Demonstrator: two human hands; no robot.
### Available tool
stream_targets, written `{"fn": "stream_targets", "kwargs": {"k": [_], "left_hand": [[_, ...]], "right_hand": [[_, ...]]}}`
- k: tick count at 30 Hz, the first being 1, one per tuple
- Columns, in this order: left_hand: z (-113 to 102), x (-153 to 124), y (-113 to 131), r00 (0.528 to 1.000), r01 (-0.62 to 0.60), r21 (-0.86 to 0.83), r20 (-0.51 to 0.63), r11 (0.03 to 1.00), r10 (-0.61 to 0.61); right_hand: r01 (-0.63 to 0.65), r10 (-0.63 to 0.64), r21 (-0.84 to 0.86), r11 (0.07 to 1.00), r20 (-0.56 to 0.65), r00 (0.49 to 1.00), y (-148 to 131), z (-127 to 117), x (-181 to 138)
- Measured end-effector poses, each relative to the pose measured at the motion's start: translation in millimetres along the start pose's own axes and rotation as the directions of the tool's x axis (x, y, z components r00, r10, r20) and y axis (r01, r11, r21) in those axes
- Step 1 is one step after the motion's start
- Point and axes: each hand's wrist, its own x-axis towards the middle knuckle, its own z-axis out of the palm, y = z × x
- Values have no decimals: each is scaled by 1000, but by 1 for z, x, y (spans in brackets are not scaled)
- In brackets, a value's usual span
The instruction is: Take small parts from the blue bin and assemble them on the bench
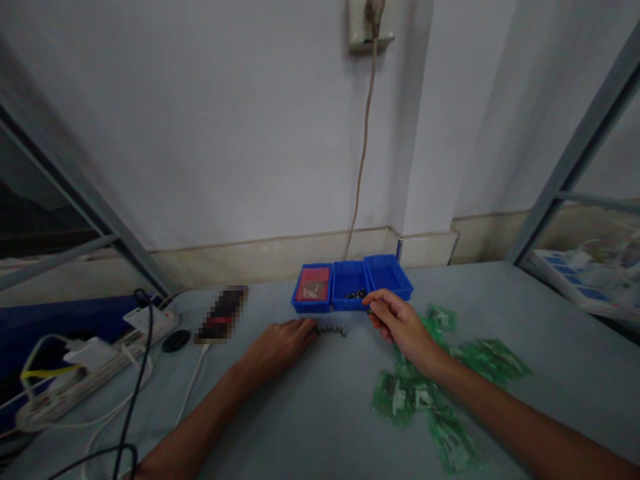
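Note:
My left hand [287, 341] rests on the table, its fingers curled together at the left end of a short row of small metal pieces [334, 330]. Whatever its fingertips hold, if anything, is hidden. My right hand [397, 323] is raised in a pinch just in front of the blue bins; a tiny dark bit shows at its fingertips, too small to name. Small dark metal parts [356, 294] lie in the middle blue bin [347, 272]. A red sheet and a small clear packet are inside the left blue bin [313, 308].
The right blue bin [387, 270] stands by the wall. Green plastic packets [450, 437] spread around and under my right forearm. A phone [223, 317] with a white cable, a round black object [176, 341] and power strips [95, 373] with loose cords are at left.

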Motion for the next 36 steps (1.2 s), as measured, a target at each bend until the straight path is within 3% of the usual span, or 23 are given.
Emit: {"fn": "stream_targets", "kwargs": {"k": [20, 29, 36], "left_hand": [[0, 3, -1, 999, -2, -5, -44, 1000, 2], [-3, 1, -9, 976, 70, 131, -213, 989, -41], [-1, 4, -5, 989, 95, 141, -123, 985, -78]], "right_hand": [[91, -92, -70, 993, -20, 996, 4, 2, 0], [103, -106, -85, 991, -32, 994, 4, 1, -1], [113, -116, -107, 988, -29, 993, 5, 1, -1]]}}
